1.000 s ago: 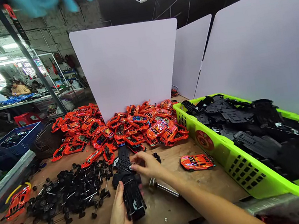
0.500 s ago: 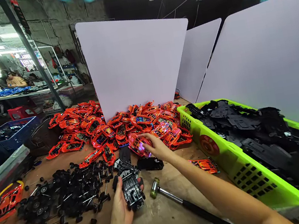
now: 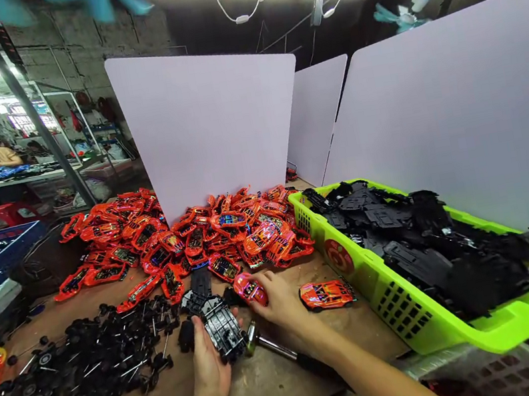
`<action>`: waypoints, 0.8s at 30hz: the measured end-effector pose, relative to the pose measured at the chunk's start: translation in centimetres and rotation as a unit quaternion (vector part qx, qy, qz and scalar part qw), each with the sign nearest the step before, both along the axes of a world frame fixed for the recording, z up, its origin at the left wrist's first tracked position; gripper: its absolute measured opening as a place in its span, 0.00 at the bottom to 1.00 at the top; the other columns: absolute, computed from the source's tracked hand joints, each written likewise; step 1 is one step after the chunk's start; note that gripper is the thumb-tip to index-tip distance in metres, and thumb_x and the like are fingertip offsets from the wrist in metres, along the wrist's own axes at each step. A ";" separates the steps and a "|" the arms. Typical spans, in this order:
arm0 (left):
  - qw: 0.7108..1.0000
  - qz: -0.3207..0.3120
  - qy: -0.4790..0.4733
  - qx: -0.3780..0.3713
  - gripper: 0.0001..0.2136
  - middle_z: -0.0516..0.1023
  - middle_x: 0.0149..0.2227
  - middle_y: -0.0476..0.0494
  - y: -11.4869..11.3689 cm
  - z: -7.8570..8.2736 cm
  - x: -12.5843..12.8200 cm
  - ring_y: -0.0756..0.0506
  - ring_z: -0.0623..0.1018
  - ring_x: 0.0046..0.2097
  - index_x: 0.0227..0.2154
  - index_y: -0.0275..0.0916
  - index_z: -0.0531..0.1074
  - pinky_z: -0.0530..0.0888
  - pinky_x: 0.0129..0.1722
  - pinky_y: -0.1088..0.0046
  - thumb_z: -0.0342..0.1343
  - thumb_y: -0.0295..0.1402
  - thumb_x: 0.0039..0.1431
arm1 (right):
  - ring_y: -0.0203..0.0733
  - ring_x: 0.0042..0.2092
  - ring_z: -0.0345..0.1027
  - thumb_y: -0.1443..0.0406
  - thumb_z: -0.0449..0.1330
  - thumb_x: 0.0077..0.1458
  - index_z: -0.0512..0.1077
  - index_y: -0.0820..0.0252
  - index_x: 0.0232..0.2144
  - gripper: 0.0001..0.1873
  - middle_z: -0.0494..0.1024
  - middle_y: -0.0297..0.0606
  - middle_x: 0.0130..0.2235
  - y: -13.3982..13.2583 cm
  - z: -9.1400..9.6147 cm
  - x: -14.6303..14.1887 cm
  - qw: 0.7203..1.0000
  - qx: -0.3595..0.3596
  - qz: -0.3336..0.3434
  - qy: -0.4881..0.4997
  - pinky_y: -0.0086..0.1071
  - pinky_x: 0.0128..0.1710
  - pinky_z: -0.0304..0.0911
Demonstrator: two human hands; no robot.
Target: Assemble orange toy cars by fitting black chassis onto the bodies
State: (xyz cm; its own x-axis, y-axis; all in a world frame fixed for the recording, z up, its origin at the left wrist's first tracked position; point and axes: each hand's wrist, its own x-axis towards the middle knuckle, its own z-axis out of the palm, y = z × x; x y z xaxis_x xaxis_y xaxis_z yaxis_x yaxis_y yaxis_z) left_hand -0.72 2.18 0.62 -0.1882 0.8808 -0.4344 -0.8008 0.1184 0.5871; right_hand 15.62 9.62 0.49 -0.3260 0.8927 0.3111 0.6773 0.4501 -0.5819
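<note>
Item: one toy-car chassis (image 3: pixel 223 330), black moulded plastic, ribbed underside up, cradled in our L hand (image 3: pixel 209 369), palm up, fingers closed round it. Item: one car shell (image 3: pixel 249 290), glossy orange-red w/ printed detail, pinched in our R hand (image 3: pixel 282 303); it has just come down from the pile to right by the chassis (touching or not, we can't tell from here). Also on the wood counter (image 3: pixel 257 395): mallet (image 3: pixel 274 348) w/ round head, under the R hand; heap of black wheels on steel axles (image 3: pixel 85 370); pile of red shells (image 3: pixel 176 246); single red car body (image 3: pixel 326 294); lime-green basket (image 3: pixel 405 309) of black parts (image 3: pixel 405 249).
</note>
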 end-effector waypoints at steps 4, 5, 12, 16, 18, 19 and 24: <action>0.999 0.035 0.013 0.014 0.25 0.83 0.46 0.38 0.7 -0.1 1.8 0.39 0.81 0.50 0.57 0.41 0.70 0.74 0.53 0.59 0.40 0.48 0.68 | 0.42 0.44 0.71 0.62 0.62 0.57 0.68 0.52 0.55 0.23 0.75 0.39 0.47 -2.1 2.1 0.6 0.978 -0.083 0.100 0.165 0.33 0.40 0.67; 0.999 0.038 0.019 0.018 0.26 0.83 0.47 0.38 0.9 -0.2 2.3 0.39 0.80 0.52 0.57 0.41 0.70 0.74 0.54 0.59 0.40 0.50 0.68 | 0.42 0.44 0.71 0.62 0.62 0.57 0.68 0.51 0.55 0.23 0.76 0.38 0.48 -2.6 2.5 0.5 0.971 -0.098 0.124 0.179 0.31 0.39 0.68; 0.991 0.064 0.094 0.064 0.31 0.77 0.55 0.38 1.5 -0.9 4.3 0.39 0.72 0.61 0.56 0.41 0.72 0.68 0.60 0.62 0.46 0.57 0.61 | 0.42 0.44 0.71 0.60 0.63 0.57 0.71 0.52 0.55 0.22 0.77 0.39 0.48 -3.3 3.8 -0.2 0.967 -0.112 0.141 0.182 0.31 0.37 0.67; 0.988 0.073 0.105 0.087 0.31 0.77 0.55 0.37 1.5 -0.9 4.6 0.39 0.71 0.62 0.56 0.41 0.71 0.67 0.61 0.61 0.46 0.58 0.61 | 0.41 0.42 0.72 0.59 0.63 0.57 0.70 0.54 0.55 0.24 0.77 0.40 0.47 -2.8 3.6 -0.2 0.963 -0.133 0.145 0.186 0.31 0.37 0.67; 0.988 0.067 0.101 0.095 0.32 0.77 0.55 0.37 1.5 -0.9 4.7 0.39 0.71 0.61 0.55 0.40 0.72 0.68 0.60 0.61 0.44 0.59 0.61 | 0.41 0.42 0.72 0.59 0.63 0.56 0.70 0.55 0.55 0.24 0.77 0.40 0.46 -2.8 3.4 -0.3 0.964 -0.133 0.145 0.180 0.31 0.37 0.67; 0.988 0.064 0.099 0.098 0.32 0.77 0.55 0.37 1.4 -0.9 4.8 0.39 0.71 0.61 0.55 0.40 0.72 0.68 0.60 0.61 0.44 0.59 0.60 | 0.41 0.42 0.71 0.59 0.64 0.56 0.70 0.55 0.55 0.24 0.77 0.40 0.47 -2.9 3.3 -0.3 0.965 -0.129 0.146 0.176 0.32 0.38 0.67; 0.989 0.073 0.088 0.094 0.32 0.77 0.55 0.37 1.0 -1.4 4.9 0.38 0.70 0.62 0.54 0.39 0.73 0.68 0.60 0.62 0.47 0.59 0.59 | 0.43 0.43 0.71 0.57 0.65 0.55 0.71 0.54 0.53 0.24 0.75 0.41 0.48 -3.3 3.1 -0.4 0.972 -0.107 0.146 0.148 0.32 0.38 0.69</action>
State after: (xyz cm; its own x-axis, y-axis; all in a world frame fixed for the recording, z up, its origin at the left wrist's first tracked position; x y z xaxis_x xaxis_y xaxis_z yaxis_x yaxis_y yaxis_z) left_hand 4.16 3.19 -0.78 -0.3765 0.9010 -0.2154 -0.6852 -0.1143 0.7194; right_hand 15.22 6.31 3.54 -0.5000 0.8296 0.2485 0.3263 0.4463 -0.8333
